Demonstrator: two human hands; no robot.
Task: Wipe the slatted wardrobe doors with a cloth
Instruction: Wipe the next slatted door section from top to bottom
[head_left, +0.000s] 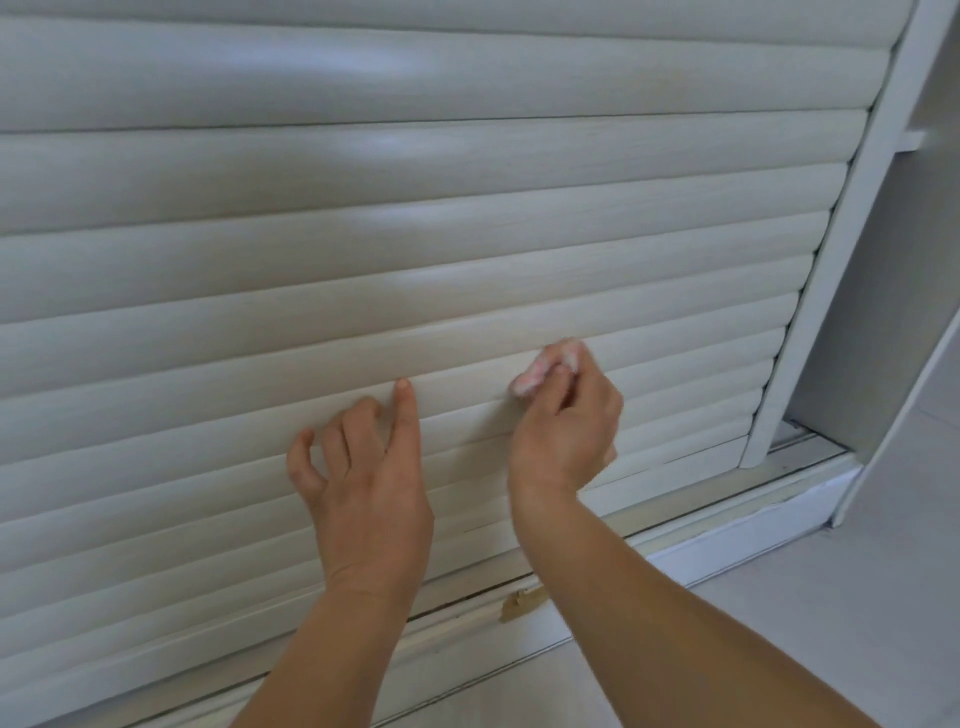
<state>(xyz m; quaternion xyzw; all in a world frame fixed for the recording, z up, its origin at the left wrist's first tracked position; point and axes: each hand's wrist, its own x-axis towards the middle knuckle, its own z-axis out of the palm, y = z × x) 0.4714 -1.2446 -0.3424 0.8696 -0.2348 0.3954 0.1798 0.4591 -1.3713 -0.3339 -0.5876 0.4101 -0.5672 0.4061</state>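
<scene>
Slats (415, 249) run horizontally; cloth (545, 366) on 1.

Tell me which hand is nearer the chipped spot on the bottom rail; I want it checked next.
Right. The right hand, gripping the cloth, is up on the slats, roughly above the chipped spot. The left hand touches the slats further left.

Soft, even daylight, pale glare patches on the upper slats (384, 140), edges bowed by the wide lens.
</scene>
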